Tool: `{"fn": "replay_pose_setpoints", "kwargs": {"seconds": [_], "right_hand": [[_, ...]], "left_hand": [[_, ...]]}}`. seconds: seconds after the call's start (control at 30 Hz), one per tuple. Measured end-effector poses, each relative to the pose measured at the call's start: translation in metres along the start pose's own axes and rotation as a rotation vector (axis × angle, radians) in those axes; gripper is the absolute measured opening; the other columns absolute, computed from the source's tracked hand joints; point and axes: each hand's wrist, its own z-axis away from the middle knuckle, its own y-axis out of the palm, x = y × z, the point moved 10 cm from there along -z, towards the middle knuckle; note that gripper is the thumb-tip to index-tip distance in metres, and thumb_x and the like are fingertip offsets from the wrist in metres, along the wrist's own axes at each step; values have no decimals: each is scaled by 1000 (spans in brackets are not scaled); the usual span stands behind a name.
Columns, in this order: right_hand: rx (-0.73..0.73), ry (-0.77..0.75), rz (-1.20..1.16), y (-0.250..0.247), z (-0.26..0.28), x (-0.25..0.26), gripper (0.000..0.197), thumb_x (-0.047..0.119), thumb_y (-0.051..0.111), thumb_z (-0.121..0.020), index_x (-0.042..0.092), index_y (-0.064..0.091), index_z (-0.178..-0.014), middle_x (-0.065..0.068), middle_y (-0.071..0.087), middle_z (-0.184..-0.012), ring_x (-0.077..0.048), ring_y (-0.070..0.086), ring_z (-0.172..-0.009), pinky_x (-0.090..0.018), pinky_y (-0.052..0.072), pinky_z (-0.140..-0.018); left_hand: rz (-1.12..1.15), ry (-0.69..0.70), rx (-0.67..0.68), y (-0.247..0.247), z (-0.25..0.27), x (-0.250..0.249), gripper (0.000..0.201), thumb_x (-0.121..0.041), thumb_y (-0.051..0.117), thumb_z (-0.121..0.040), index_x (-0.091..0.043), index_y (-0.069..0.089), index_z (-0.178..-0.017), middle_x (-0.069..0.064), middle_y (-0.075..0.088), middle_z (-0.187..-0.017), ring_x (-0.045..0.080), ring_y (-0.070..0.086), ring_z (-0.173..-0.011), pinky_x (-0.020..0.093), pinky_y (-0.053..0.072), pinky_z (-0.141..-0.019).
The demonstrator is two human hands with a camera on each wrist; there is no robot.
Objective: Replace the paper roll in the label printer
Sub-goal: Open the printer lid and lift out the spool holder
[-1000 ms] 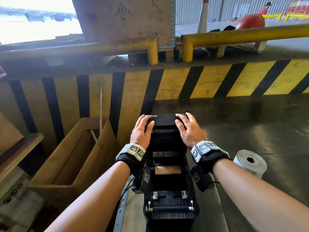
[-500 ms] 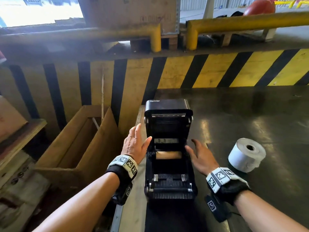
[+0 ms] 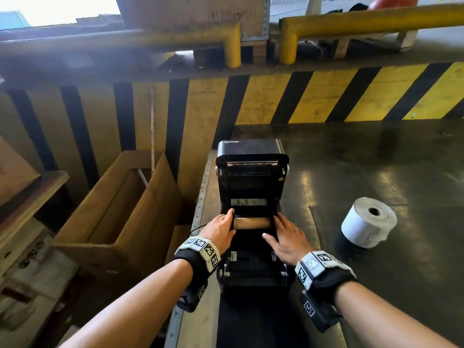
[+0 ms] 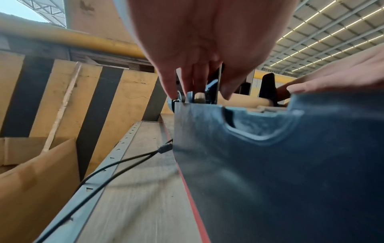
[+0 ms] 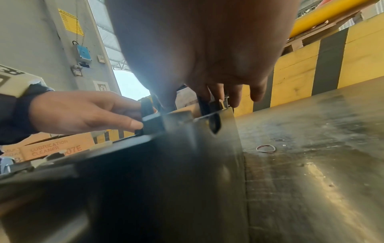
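Backdrop: yellow-and-black striped wall (image 3: 251,101) behind, yellow guard rails (image 3: 376,18) above it.
Surface: dark, shiny top (image 3: 376,172) carrying the printer and the fresh roll.
Cardboard box (image 3: 120,209): open, standing lower down at the left of the surface.
Label printer (image 3: 252,187): black, near the left edge of the surface, lid tipped up and back, paper bay exposed.
New paper roll (image 3: 367,222): white, lying on its side on the surface, well apart to the right of the printer.
Empty core (image 3: 252,223): brown tube lying crosswise in the bay, between the two hands.
Left hand (image 3: 221,229): at the left end of the core, fingers (image 4: 187,77) curled down over the bay's left wall; actual grip on the core cannot be told.
Right hand (image 3: 288,238): at the right end, fingers (image 5: 218,92) bent down onto the bay's right wall, thumb lying inside the bay; grip likewise unclear.
Rubber band (image 5: 266,148): small loop on the surface, right of the printer.
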Motion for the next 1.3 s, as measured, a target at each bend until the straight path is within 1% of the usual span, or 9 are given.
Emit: {"fn": "replay_pose_setpoints", "kwargs": {"seconds": [0.27,0.43,0.6,0.73,0.9,1.03,1.13,1.23,1.3], "right_hand": [[-38,22,-179,-12,2,2,62,47,36,-93,19,20,-146,-11,18,-156,-29,25,-141,-41,25,-115],[-220,-49,-354,-54,19,14,49,30,40,-95,17,33,-142,-9,42,-146,-25,40,-133,-31,28,-111],[-392,-87,-326,-104,56,17,38,11,42,-95,8,47,-133,-14,55,-135,-27,51,-125,-10,26,-95],[-531,-60,-274,-137,92,8,33,10,50,-91,7,58,-123,-18,67,-118,-34,61,-109,-23,38,-90],[-555,41,-367,-152,124,-38,29,16,52,-91,13,64,-117,-14,70,-107,-30,62,-104,-24,40,-88],[-513,72,-660,-134,127,-92,25,15,56,-89,17,65,-112,-1,67,-99,-19,62,-101,-24,46,-92],[-449,112,-793,-111,130,-129,24,13,58,-88,16,65,-111,0,66,-100,-15,61,-98,-17,46,-87],[-392,158,-977,-91,136,-170,20,6,56,-88,8,64,-107,-4,66,-89,-8,66,-76,-21,53,-77],[-372,189,-1079,-83,139,-193,19,1,54,-88,8,62,-104,-5,63,-84,2,64,-58,-12,54,-63]], "left_hand": [[140,-23,-67,-16,2,-5,60,-22,44,-93,-10,17,-146,13,45,-141,28,45,-128,34,38,-106],[276,-3,-160,-45,6,-24,61,-15,48,-91,-12,21,-145,14,46,-139,27,47,-126,30,38,-104],[309,65,-177,-68,17,-50,64,-7,48,-88,-17,21,-146,16,55,-128,21,59,-102,22,43,-78],[322,138,-138,-69,26,-76,65,-9,49,-89,-21,20,-146,14,57,-125,21,60,-95,23,46,-77],[373,217,-56,-52,33,-116,63,-14,57,-87,-21,28,-143,10,59,-125,24,61,-108,35,49,-97],[521,193,39,-24,35,-136,58,-11,61,-84,-15,39,-138,7,63,-107,33,67,-95,47,55,-86],[572,114,55,0,34,-145,60,-14,65,-82,-11,41,-137,13,64,-107,38,66,-94,42,55,-80],[623,66,117,36,37,-167,45,-19,67,-78,-7,56,-120,8,58,-81,28,54,-69,42,48,-64],[700,6,169,62,42,-178,33,-10,64,-83,-2,57,-114,6,57,-79,23,53,-71,37,49,-62]]}}
